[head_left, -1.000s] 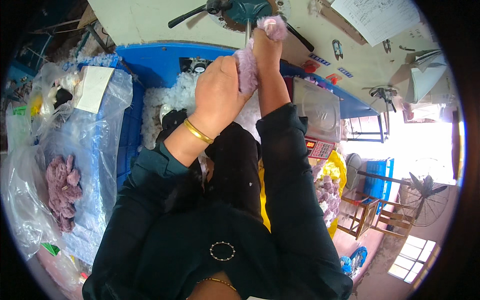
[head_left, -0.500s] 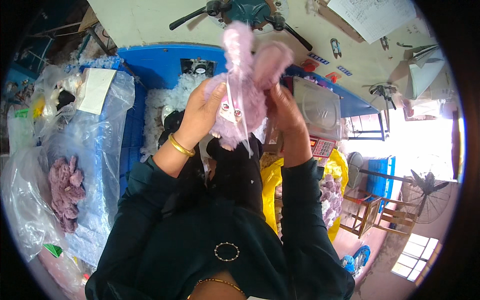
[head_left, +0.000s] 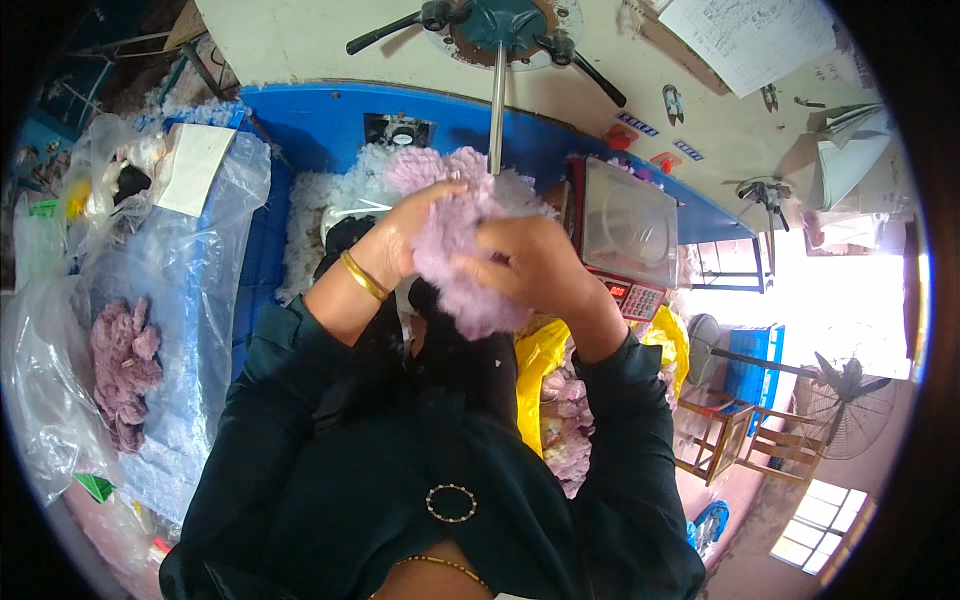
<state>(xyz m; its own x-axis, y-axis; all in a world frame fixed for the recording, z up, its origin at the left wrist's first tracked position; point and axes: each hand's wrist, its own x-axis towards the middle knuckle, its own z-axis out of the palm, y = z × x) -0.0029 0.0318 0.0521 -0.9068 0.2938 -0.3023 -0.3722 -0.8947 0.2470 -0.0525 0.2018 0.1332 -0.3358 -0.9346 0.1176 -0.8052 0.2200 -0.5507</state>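
Note:
A fluffy lilac plush toy (head_left: pixel 462 262) hangs between my two hands over my lap, its face out of sight. My left hand (head_left: pixel 425 222) grips it from the left, thumb hidden, a gold bangle on the wrist. My right hand (head_left: pixel 535 262) is closed over the toy's right side, fingers pressed into the fur. Just above, a bare metal tube (head_left: pixel 497 115) points down from the green machine head (head_left: pixel 500 22). Its tip ends near the upper right of the toy, with no clear overlap.
White stuffing fluff (head_left: pixel 305 235) lies in the blue bin ahead. At the left, lilac plush pieces (head_left: pixel 125 370) rest on clear plastic over blue crates. On the right stand a scale (head_left: pixel 630 293) and a yellow sack (head_left: pixel 535 385) of lilac pieces. Thread snips (head_left: pixel 673 104) lie on the machine's pale surface.
The plush toy has turned, so its face and long upright ears no longer show. The metal tube is now uncovered. My right hand has moved lower and across the toy's front.

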